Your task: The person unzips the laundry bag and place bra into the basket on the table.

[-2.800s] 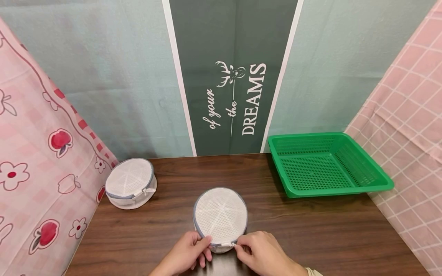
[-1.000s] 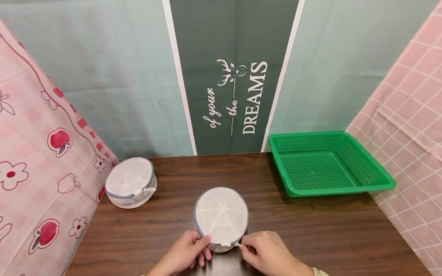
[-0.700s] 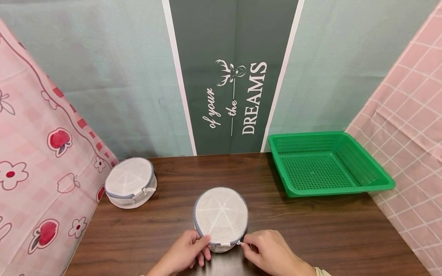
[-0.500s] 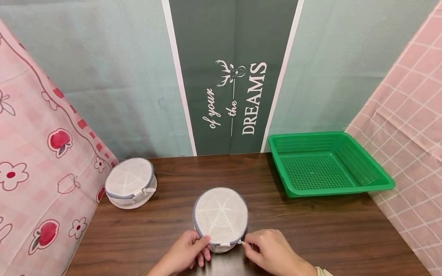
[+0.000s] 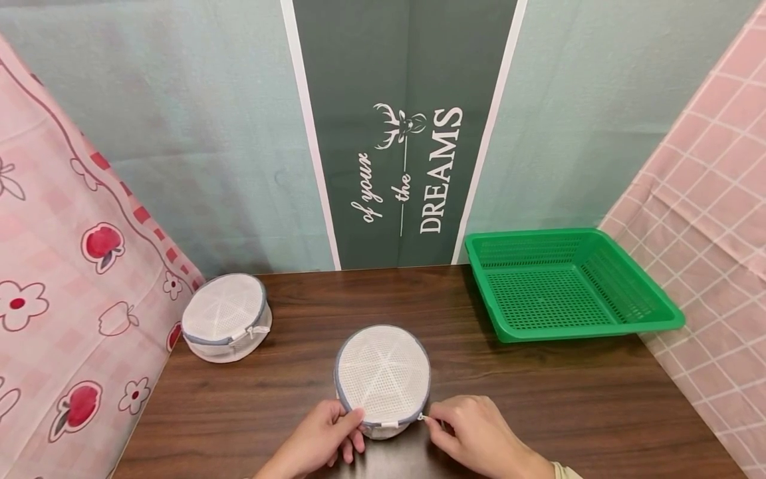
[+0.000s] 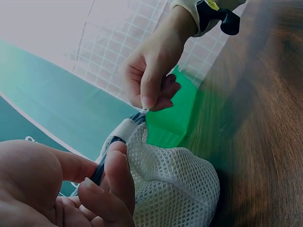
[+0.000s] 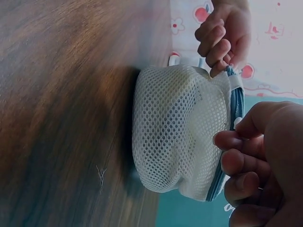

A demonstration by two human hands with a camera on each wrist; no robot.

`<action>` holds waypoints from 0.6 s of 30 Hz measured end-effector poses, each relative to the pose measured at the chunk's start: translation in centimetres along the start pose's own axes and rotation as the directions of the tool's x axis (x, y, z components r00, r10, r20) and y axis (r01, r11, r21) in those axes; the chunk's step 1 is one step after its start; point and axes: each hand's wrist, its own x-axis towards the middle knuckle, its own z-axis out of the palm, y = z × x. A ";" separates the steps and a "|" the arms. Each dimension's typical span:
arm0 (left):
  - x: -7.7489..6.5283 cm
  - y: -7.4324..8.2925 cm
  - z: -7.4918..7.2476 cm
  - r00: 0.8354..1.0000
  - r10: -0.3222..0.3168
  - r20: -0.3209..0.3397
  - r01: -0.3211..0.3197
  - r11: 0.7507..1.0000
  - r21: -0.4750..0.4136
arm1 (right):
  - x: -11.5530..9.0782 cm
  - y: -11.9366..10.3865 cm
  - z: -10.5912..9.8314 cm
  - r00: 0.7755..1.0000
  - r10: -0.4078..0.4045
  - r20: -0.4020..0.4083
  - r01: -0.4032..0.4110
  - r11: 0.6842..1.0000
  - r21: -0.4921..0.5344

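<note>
A round white mesh laundry bag (image 5: 383,372) with a blue-grey zipper rim stands on the table near the front centre. My left hand (image 5: 326,432) pinches its rim at the front left, thumb on top and fingers below. At the front right of the rim, my right hand (image 5: 479,432) pinches the small white zipper pull (image 5: 421,417) between thumb and index finger. The right wrist view shows the mesh side (image 7: 165,127) bulging a little, with the zipper band (image 7: 235,106) running along its top edge. What the bag contains cannot be made out.
A second round mesh bag (image 5: 226,316) sits at the left by the pink apple-print cloth (image 5: 78,319). At the back right stands a green plastic basket (image 5: 589,329) with nothing seen inside. Behind the brown table (image 5: 299,299) hangs a green cloth (image 5: 407,66) with lettering.
The right hand has moved slightly right and away from the body along the rim, taking the zipper pull with it. The left hand keeps its hold; the bag has hardly moved.
</note>
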 end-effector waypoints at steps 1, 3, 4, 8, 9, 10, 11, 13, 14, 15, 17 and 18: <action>0.0 0.0 0.0 1.000 0.000 0.000 0.000 1.000 -0.002 | 0.0 0.0 0.0 1.000 -0.003 -0.002 0.003 1.000 -0.003; 0.0 0.0 0.0 1.000 0.001 -0.001 -0.001 1.000 -0.003 | 0.0 0.1 0.0 1.000 -0.007 -0.007 0.007 1.000 -0.008; 0.0 0.0 0.0 1.000 0.001 -0.001 -0.001 1.000 -0.003 | 0.0 0.1 0.0 1.000 -0.011 -0.011 0.011 1.000 -0.014; 0.1 -0.1 0.0 1.000 -0.001 -0.002 0.001 1.000 -0.002 | 0.0 0.3 0.1 0.999 -0.024 -0.038 0.023 0.999 -0.035; 0.1 -0.1 0.0 1.000 -0.002 -0.001 0.002 1.000 -0.001 | -0.1 0.4 0.1 0.999 -0.028 -0.045 0.026 0.999 -0.040; 0.1 -0.1 -0.1 1.000 -0.002 0.000 0.002 1.000 -0.003 | -0.1 0.4 0.1 0.998 -0.028 -0.051 0.026 0.999 -0.044; 0.1 -0.1 -0.1 1.000 -0.003 0.002 0.003 1.000 -0.003 | -0.1 0.5 0.1 0.998 -0.028 -0.055 0.026 0.999 -0.046; 0.1 -0.1 -0.1 1.000 -0.006 0.006 0.006 1.000 -0.004 | -0.1 0.5 0.0 0.998 -0.026 -0.059 0.023 0.998 -0.051; 0.1 -0.1 -0.1 1.000 -0.007 0.008 0.007 1.000 -0.003 | 0.0 0.6 0.0 0.998 -0.024 -0.058 0.021 0.998 -0.051; 0.1 -0.1 -0.1 1.000 -0.008 0.010 0.008 1.000 -0.003 | 0.0 0.6 0.0 0.998 -0.021 -0.056 0.018 0.999 -0.050; 0.1 0.0 -0.1 1.000 -0.007 0.013 0.007 1.000 0.002 | -0.1 0.7 0.0 0.998 -0.014 -0.055 0.011 0.999 -0.049; 0.0 0.0 -0.1 1.000 -0.006 0.014 0.006 1.000 0.004 | -0.1 0.7 0.0 0.998 -0.010 -0.056 0.007 0.999 -0.052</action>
